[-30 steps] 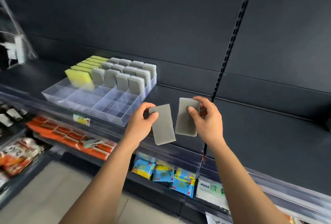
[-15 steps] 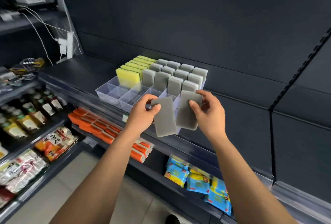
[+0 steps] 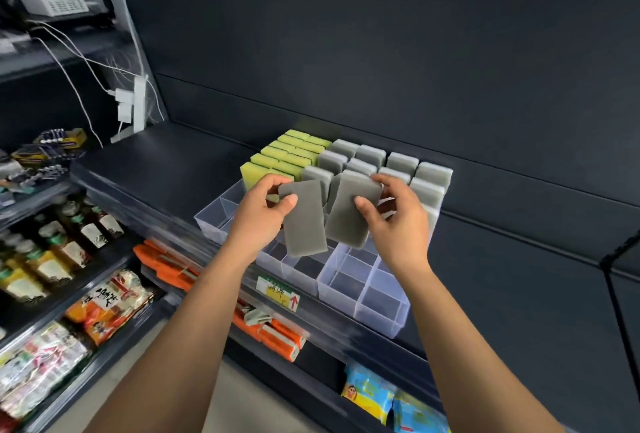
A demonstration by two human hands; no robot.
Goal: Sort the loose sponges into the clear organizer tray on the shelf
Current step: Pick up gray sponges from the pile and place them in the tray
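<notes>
Both hands hold one grey sponge each, above the clear tray on the shelf.

The left hand (image 3: 265, 214) pinches a flat, rectangular, matte grey sponge (image 3: 304, 219) between thumb and fingers; the right hand (image 3: 398, 221) grips a second one (image 3: 351, 211) the same way, tilted, the two sponges nearly touching. The tray (image 3: 379, 306) is transparent plastic with square compartments; its back rows hold upright yellow-green sponges (image 3: 282, 159) and grey ones (image 3: 400, 164), the front cells are bare. A shelf-edge label (image 3: 278, 293) shows a red arrow; its writing is not readable.
</notes>
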